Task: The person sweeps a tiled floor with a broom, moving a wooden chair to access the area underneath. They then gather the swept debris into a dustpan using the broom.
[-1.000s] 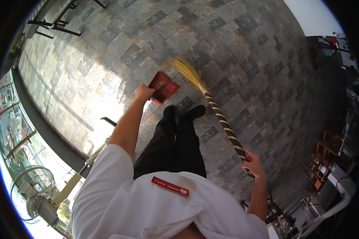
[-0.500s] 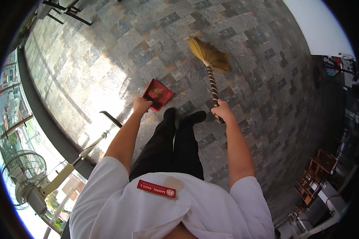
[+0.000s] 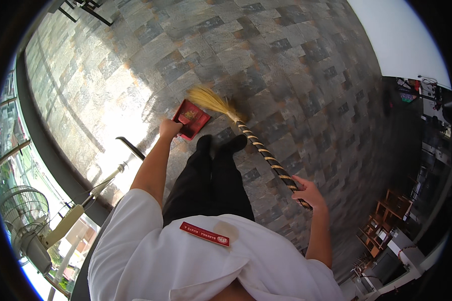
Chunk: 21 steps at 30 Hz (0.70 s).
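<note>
My left hand (image 3: pixel 170 128) is closed on the handle of a red dustpan (image 3: pixel 201 119), which is held just ahead of my feet. Some light brown debris shows inside the pan. Lower and to the right, my right hand (image 3: pixel 310 194) grips the end of a broom (image 3: pixel 266 154) with a black-and-tan striped handle. The handle slants up and to the left, ending in yellow straw bristles (image 3: pixel 211 100). Those bristles fan out close beside the dustpan's far right edge; whether they touch it I cannot tell.
Grey stone-look tiles (image 3: pixel 286 65) cover the floor, with bright sunlight on the left. A standing fan (image 3: pixel 30 226) is by the windows at the left. Wooden chairs (image 3: pixel 381 220) stand at the lower right, dark furniture legs (image 3: pixel 93 12) at the upper left. A white surface (image 3: pixel 402 35) fills the upper right.
The broom's bristles have swung left toward the dustpan. My right hand has moved down and to the right, tilting the handle. My left hand still holds the dustpan.
</note>
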### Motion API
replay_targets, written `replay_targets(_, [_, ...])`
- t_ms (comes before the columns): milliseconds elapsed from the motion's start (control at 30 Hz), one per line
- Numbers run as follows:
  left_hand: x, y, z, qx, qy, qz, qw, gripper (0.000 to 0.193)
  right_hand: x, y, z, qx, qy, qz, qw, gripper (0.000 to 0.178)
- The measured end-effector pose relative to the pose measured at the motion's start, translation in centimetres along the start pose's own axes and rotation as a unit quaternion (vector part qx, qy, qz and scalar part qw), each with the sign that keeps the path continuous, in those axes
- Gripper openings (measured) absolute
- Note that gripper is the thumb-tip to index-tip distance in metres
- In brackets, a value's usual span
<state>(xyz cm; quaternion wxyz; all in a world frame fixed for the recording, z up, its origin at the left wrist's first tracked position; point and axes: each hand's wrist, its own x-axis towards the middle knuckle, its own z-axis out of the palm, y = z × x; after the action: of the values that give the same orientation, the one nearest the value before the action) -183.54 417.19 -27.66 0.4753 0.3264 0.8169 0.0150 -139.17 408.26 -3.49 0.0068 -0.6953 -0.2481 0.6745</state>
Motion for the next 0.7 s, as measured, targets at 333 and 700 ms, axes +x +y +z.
replay_targets(333, [-3.2,-3.5,-1.1,-0.038,0.019,-0.007,0.999,0.018,6.4,-2.5,6.8,-0.174,0.106,-0.027,0.979,0.077])
replay_targets(700, [-2.5,-6.9,0.1,-0.048,0.014,-0.040,0.998,0.018,9.1,4.6,10.1,-0.144,-0.051,0.007,0.988,0.077])
